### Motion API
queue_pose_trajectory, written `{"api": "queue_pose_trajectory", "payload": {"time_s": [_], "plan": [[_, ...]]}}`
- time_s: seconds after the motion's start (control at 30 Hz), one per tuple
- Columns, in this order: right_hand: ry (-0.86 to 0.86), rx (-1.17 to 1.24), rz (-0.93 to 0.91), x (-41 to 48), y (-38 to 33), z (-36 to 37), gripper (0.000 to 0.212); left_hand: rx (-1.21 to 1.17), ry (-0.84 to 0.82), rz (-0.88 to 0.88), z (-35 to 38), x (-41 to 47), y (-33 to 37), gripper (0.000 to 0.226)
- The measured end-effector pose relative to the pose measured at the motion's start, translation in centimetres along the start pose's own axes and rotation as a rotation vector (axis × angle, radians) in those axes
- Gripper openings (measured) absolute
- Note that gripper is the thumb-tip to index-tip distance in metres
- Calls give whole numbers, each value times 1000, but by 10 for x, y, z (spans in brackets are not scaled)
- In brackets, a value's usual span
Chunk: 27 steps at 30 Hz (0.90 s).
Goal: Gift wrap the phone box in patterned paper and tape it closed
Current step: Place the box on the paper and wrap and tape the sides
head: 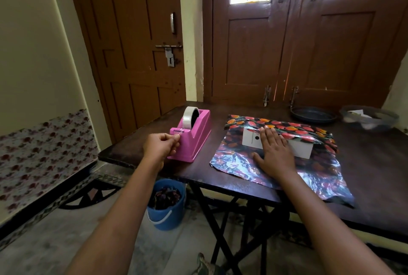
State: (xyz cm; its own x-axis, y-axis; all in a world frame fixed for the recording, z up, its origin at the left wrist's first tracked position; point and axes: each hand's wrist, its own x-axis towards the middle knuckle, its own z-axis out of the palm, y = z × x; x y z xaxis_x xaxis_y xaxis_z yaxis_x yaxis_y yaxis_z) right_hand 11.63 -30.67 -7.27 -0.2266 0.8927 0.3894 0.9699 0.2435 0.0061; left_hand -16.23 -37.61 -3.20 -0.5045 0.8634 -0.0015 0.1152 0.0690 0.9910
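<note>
On a dark wooden tabletop (364, 186) set before brown doors, a white phone box (251, 141) is seen lying on a sheet of tulip-patterned paper (309, 177) toward the right half of the surface. One flap of the paper has been folded over the far side of the box, while the near side and the left end are left bare. The box is held down by the right hand (274, 151), whose grip is spread flat, palm down, fingers across the top of the box and the folded edge. At the left edge of the tabletop, a pink tape dispenser (192, 136) loaded with a clear roll is being worked by the left hand (162, 145); its grip is pressed together, thumb and fingers pinching the loose end of tape (179, 134) at the cutter. No tape is seen on the paper yet. The wrap is judged to be at an early stage: the near flap remains to be brought over, the seam taped, and both ends folded and sealed. A blue bucket (167, 213) stands on the floor below.
</note>
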Motion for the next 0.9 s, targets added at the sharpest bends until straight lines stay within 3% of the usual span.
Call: {"api": "queue_pose_trajectory", "payload": {"time_s": [0.13,0.3,0.37,0.47,0.63,0.73,0.9], "plan": [[-1,4,-3,0,0,0,76,230,27,115,-2,3,5,20],[2,-10,2,0,-1,-1,75,748,-24,107,-17,1,26,12],[2,-14,3,0,-1,0,76,704,-108,100,-23,-4,27,12],[-3,16,1,-1,-2,-2,76,454,-246,205,-18,-19,34,15],[-14,11,-7,-2,-2,-5,76,215,-286,348,52,-28,47,15],[-4,24,-7,-2,0,-3,78,152,-355,362,106,-24,44,15],[19,61,-16,-1,2,-2,78,172,-316,382,165,2,44,17]]}}
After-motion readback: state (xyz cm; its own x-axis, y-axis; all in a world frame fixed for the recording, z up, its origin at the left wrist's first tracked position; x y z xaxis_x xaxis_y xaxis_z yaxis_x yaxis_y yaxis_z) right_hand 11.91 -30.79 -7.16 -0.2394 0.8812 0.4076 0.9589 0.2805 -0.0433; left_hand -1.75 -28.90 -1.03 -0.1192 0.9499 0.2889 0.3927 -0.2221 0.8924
